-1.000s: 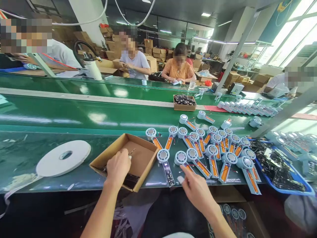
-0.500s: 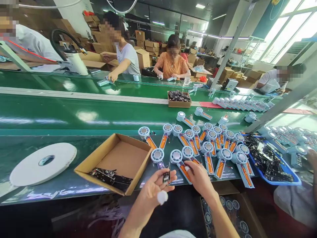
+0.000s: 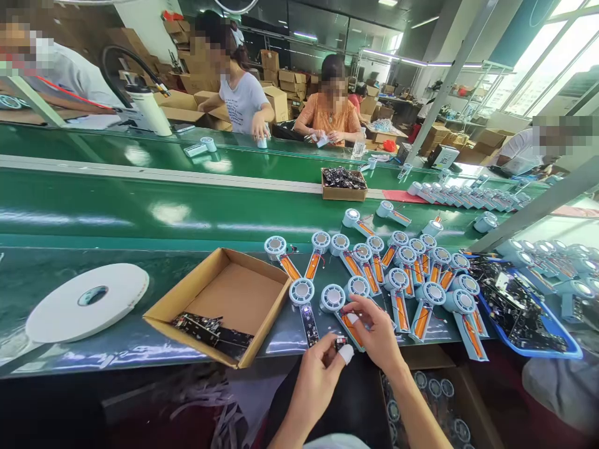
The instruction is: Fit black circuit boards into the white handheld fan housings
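Note:
Pinched between the thumb and fingers of my left hand [image 3: 321, 371] is a small black circuit board [image 3: 340, 343], partly covered by the fingers. A white cover sits on that thumb. My right hand [image 3: 377, 330], also with a white-covered digit, has its fingertips closed at the neck of a light-blue handheld fan [image 3: 333, 298]. Whatever lies between those fingertips is hidden. This fan lies with its handle open, showing an orange strip. Left of it, another handheld fan [image 3: 301, 291] has a black board with a lit spot along its handle.
A cardboard tray [image 3: 156, 318] holds several black boards. Further left lies a white tape roll [image 3: 51, 312]. Several opened fans crowd the right, beside a blue basket [image 3: 566, 349] of boards. Beyond runs a green conveyor [image 3: 116, 212], with co-workers across it. A box of fan parts sits below the bench.
My left hand has turned and moved right and down, its thumb now closed over the board. My right hand stays near the same fan. Across the conveyor, a co-worker's hand has shifted right.

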The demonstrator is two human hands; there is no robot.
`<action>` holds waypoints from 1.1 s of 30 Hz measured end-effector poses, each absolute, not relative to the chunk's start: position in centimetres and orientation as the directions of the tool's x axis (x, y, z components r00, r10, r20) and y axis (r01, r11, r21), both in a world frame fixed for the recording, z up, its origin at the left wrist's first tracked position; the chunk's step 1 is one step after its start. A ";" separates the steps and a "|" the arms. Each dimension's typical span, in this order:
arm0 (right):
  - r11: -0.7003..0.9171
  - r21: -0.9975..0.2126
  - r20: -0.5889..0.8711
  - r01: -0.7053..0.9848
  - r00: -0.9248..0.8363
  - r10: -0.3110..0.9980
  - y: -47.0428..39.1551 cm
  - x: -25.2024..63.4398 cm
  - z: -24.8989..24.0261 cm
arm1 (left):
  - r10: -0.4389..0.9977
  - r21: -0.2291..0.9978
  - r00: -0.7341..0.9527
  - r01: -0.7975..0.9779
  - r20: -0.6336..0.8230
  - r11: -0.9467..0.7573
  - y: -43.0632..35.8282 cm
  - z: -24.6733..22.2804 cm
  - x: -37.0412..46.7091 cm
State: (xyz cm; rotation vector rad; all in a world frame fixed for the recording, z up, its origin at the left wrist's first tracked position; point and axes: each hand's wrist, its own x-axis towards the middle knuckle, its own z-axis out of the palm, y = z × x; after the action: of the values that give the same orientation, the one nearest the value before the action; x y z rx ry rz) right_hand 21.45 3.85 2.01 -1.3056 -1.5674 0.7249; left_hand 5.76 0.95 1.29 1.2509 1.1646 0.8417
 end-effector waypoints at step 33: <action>0.377 -0.714 0.468 0.590 0.001 0.884 3.5 20.7 0.8 | 0.950 0.924 0.211 0.260 0.229 -0.280 4.4 1.8 5.4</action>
State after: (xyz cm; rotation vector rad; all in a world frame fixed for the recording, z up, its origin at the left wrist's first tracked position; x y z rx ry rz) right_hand 20.67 3.54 0.85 -1.3156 -1.6931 0.3895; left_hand 5.39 4.37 1.81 1.6999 1.1447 1.1073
